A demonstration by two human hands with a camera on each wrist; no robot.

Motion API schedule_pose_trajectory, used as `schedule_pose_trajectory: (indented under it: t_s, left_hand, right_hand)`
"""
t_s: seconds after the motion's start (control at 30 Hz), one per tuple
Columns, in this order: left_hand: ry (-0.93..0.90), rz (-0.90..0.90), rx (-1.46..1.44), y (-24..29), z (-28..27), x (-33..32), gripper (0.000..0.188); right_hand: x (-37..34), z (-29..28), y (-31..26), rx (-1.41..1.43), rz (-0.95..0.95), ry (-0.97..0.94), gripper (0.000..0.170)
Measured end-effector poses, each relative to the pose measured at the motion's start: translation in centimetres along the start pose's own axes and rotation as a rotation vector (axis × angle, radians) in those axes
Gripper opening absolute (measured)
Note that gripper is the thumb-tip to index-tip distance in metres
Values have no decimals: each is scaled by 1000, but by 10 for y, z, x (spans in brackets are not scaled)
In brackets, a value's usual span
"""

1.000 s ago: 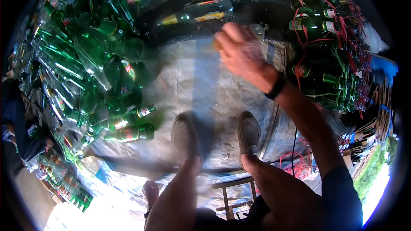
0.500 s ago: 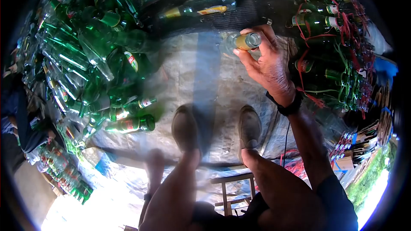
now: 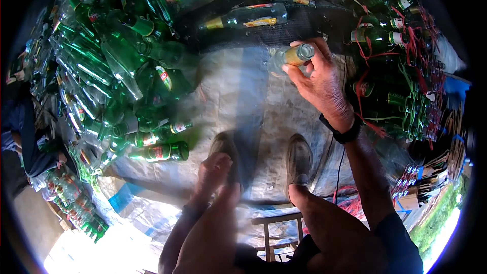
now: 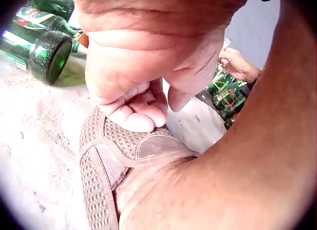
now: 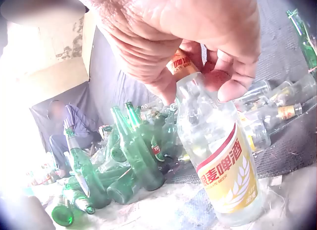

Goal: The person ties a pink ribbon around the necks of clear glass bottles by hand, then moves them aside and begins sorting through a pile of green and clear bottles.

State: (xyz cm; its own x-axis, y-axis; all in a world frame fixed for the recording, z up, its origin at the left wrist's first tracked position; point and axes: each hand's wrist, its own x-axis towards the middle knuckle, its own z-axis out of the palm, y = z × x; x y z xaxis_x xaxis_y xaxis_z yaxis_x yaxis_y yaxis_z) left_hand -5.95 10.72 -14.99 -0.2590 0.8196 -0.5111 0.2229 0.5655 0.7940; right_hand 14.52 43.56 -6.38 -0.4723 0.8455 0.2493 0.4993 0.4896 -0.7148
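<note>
My right hand (image 3: 324,83) grips a clear glass beer bottle (image 5: 223,160) by its neck, over the pale sheet in front of my feet. In the right wrist view the bottle looks upright, with a yellow and red label on its body and thumb and fingers around the orange neck band. My left hand (image 3: 213,171) hangs above my left shoe (image 4: 119,136), its fingers loosely curled with nothing seen in them. Beside it, to the left, lies a green bottle (image 3: 160,152) on the sheet (image 3: 253,106).
A big heap of green bottles (image 3: 119,66) spreads along the left. Clear labelled bottles (image 3: 243,16) lie on a dark mat at the far side. To the right are bundles of green bottles (image 3: 378,35) tied with red and green string. Another person (image 5: 74,131) sits beyond the heap.
The right hand came from a blurred reach near the dark mat, then showed the clear bottle in its fingers, and has stayed almost still since. My left hand rose from beside the leg to over the shoe.
</note>
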Motion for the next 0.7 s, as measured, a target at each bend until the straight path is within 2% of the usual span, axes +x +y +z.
schedule_pose_trajectory:
  t_s: [0.2,0.3,0.37,0.4,0.57,0.63,0.7]
  left_hand:
    - [-7,-10,32,14,-3,4,10]
    - [-10,-12,45,19,-4,6,9]
    - [-4,8,59,18,-3,7,9]
    - [3,10,72,18,-2,7,9]
    - [-3,6,127,13,-2,8,12]
    - [-19,-43,158,10,-1,9,14]
    - [-21,-35,160,9,0,10,14]
  right_hand:
    - [2,-6,4,-22,-28,-45,41]
    - [8,-24,-2,101,9,-150,45]
    - [10,-41,11,72,46,-330,48]
    - [15,-42,33,-86,-131,-318,46]
    - [69,-22,65,-93,-36,-312,48]
    - [91,2,81,-277,-231,-241,52]
    - [110,21,85,-260,-301,-299,56]
